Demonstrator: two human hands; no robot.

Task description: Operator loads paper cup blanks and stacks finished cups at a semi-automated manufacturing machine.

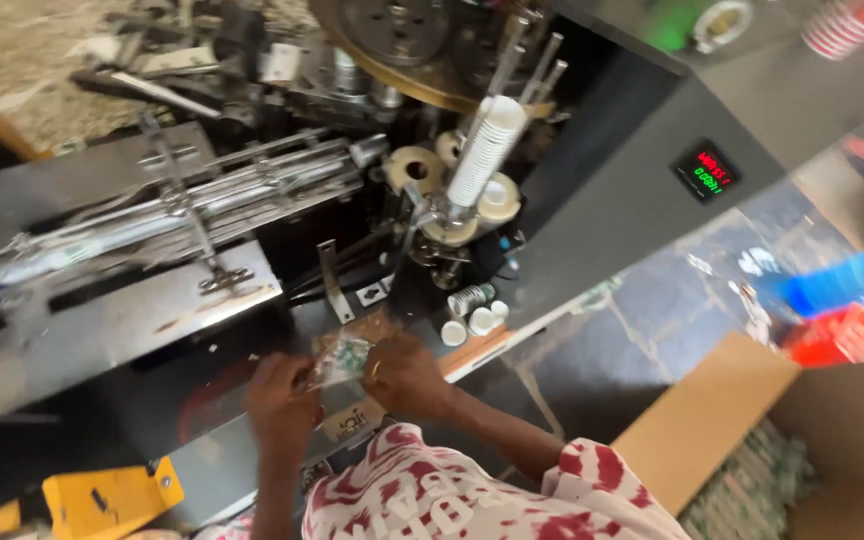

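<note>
My left hand (280,398) and my right hand (404,375) both grip a clear plastic bag (340,358) with printed paper pieces inside, held between them just above the dark machine bed (152,330). A tall stack of white paper cups (487,150) leans out of the cup-forming machine beyond my hands. A few loose white cups (472,318) lie at the machine's edge, right of the bag. My red and white patterned sleeve (432,495) fills the bottom centre.
An open cardboard box (712,420) with several stacked cups inside stands at the lower right. A small red and green digital display (706,172) sits on the grey machine housing. Metal feed rails (202,195) run across the left; a yellow part (102,500) sits at the bottom left.
</note>
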